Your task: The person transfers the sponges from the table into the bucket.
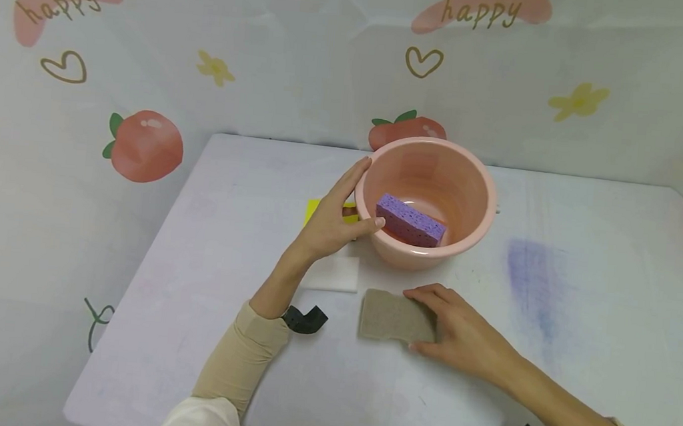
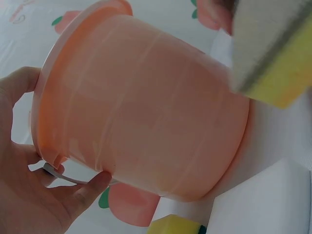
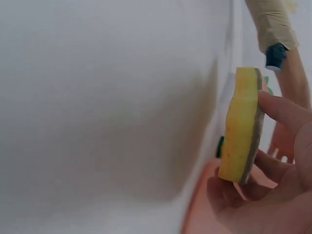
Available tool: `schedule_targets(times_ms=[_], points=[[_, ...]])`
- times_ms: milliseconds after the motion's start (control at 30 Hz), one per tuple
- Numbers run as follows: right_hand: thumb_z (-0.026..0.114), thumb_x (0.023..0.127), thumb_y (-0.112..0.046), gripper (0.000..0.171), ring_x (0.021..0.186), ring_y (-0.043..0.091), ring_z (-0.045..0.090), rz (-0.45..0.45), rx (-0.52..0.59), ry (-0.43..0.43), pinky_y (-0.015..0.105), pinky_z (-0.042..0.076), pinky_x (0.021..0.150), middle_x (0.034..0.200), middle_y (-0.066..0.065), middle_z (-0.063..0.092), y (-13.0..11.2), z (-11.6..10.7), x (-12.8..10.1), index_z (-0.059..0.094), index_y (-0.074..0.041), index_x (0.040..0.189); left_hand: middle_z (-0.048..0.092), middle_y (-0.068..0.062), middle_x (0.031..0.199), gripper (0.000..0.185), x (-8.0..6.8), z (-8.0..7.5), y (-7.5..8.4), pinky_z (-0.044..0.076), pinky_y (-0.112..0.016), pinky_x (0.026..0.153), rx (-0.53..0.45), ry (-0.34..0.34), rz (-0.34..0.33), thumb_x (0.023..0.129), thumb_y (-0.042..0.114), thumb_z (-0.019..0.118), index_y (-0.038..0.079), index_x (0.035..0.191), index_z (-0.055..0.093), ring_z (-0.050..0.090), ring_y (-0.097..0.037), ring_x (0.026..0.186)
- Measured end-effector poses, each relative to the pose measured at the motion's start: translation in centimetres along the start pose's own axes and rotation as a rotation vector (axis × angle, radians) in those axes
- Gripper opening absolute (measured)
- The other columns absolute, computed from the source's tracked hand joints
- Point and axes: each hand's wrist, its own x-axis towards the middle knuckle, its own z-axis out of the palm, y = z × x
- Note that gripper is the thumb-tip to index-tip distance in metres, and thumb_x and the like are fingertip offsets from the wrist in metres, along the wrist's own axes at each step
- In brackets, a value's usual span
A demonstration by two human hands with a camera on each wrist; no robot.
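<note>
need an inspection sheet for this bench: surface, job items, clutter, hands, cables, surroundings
Surface: white tabletop, purple-blue smudge to the right of the pink bucket.
Job's things: pink bucket with a purple sponge inside; yellow-and-grey sponge outside it.
Clutter: white block; yellow item, partly hidden.
Hands: left hand holds the pink bucket at its rim; right hand grips the yellow-and-grey sponge.
Cables: nothing seen.
Surroundings: white backdrop printed with fruit, flowers, hearts and "happy".
</note>
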Motion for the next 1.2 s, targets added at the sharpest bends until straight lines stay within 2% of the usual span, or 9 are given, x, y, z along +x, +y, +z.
schedule_targets(times_ms=[100, 267, 600, 800, 967, 1200], points=[[0.088, 0.073, -0.027, 0.074, 0.116, 0.015, 0.053, -0.008, 0.015, -0.007, 0.044, 0.050, 0.096, 0.133, -0.004, 0.055, -0.4, -1.0, -0.1, 0.056, -0.018, 0.139, 0.015, 0.001, 0.165, 0.093, 0.4, 0.0, -1.6, 0.047, -0.043, 0.104, -0.001, 0.008, 0.007, 0.084, 0.013, 0.074, 0.014, 0.160, 0.019, 0.031, -0.020, 0.144], [0.088, 0.074, -0.028, 0.074, 0.115, 0.011, 0.054, -0.045, 0.020, -0.006, 0.043, 0.051, 0.094, 0.133, -0.007, 0.054, -1.0, -2.1, -0.4, 0.055, -0.020, 0.140, 0.018, 0.013, 0.163, 0.093, 0.6, 0.0, -2.5, 0.048, -0.038, 0.103, 0.002, 0.015, 0.031, 0.084, 0.020, 0.076, 0.021, 0.160, 0.021, 0.032, -0.012, 0.142], [0.087, 0.076, -0.031, 0.075, 0.118, 0.008, 0.053, -0.106, -0.021, 0.022, 0.037, 0.050, 0.096, 0.135, -0.012, 0.053, -2.6, -4.5, -1.0, 0.052, -0.023, 0.142, 0.019, 0.015, 0.162, 0.094, 0.5, 0.1, -2.5, 0.048, -0.040, 0.102, 0.007, 0.023, 0.038, 0.083, 0.024, 0.076, 0.020, 0.160, 0.022, 0.032, -0.009, 0.141], [0.087, 0.076, -0.030, 0.076, 0.119, 0.009, 0.053, -0.145, -0.058, 0.056, 0.024, 0.045, 0.098, 0.135, -0.012, 0.053, -3.4, -6.1, -1.3, 0.051, -0.024, 0.142, 0.019, 0.014, 0.162, 0.093, 0.5, 0.0, -2.4, 0.049, -0.041, 0.102, 0.003, 0.021, 0.042, 0.083, 0.023, 0.076, 0.020, 0.160, 0.021, 0.032, -0.011, 0.142], [0.089, 0.072, -0.028, 0.078, 0.119, 0.002, 0.051, -0.194, -0.073, 0.057, 0.013, 0.040, 0.098, 0.134, -0.017, 0.050, -3.7, -7.4, -1.3, 0.053, -0.023, 0.141, 0.019, 0.012, 0.162, 0.092, 0.4, 0.1, -2.4, 0.050, -0.040, 0.101, -0.002, 0.016, 0.047, 0.085, 0.022, 0.075, 0.022, 0.159, 0.022, 0.033, -0.013, 0.142], [0.090, 0.070, -0.025, 0.082, 0.119, 0.000, 0.050, -0.260, -0.098, 0.089, 0.008, 0.038, 0.098, 0.136, -0.017, 0.049, -4.4, -9.7, -0.9, 0.052, -0.023, 0.143, 0.019, 0.015, 0.162, 0.093, 0.5, 0.0, -2.6, 0.050, -0.035, 0.100, -0.003, 0.017, 0.054, 0.084, 0.023, 0.076, 0.020, 0.160, 0.022, 0.034, -0.010, 0.141]])
